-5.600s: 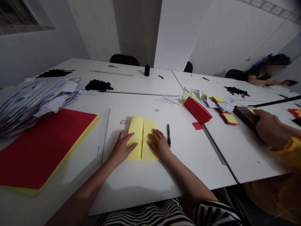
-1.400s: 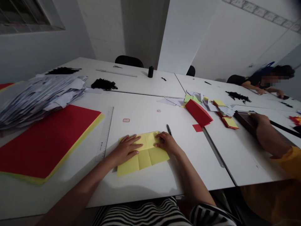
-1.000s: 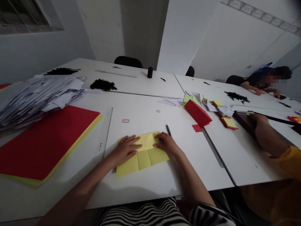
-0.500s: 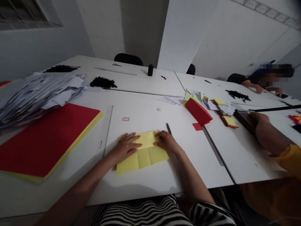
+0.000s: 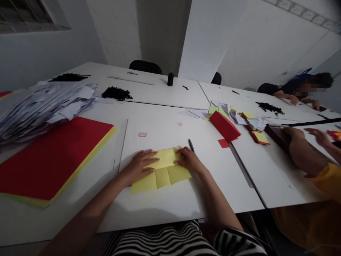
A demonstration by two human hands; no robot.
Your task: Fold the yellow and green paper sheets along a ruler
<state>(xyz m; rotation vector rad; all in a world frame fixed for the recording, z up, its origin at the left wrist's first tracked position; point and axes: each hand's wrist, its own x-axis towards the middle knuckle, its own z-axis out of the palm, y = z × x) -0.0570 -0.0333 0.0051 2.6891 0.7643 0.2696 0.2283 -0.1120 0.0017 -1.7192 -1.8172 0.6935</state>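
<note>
A sheet of yellow paper [image 5: 162,177] with crossing crease lines lies on the white table in front of me. My left hand [image 5: 141,165] rests on its left part, fingers spread and stretched out over the upper half. At the upper right of the sheet is my right hand [image 5: 186,158], its thumb and bent fingertips apart and touching the paper. The lower part of the sheet stands slightly raised along its creases. A black pen [image 5: 191,145] lies just beyond my right hand. Left of the paper lies a clear ruler [image 5: 121,147].
Red and yellow sheets [image 5: 61,156] and a heap of white papers [image 5: 48,110] lie at left. Folded red paper [image 5: 225,126] and note stacks [image 5: 259,137] lie at right. A co-worker's arm [image 5: 306,153] reaches over a dark box-like object [image 5: 277,137]; another person [image 5: 298,90] sits farther back.
My left hand has slid slightly left and up on the paper. The lower left part of the sheet has lifted a little. Another hand now shows at the co-worker's place on the right.
</note>
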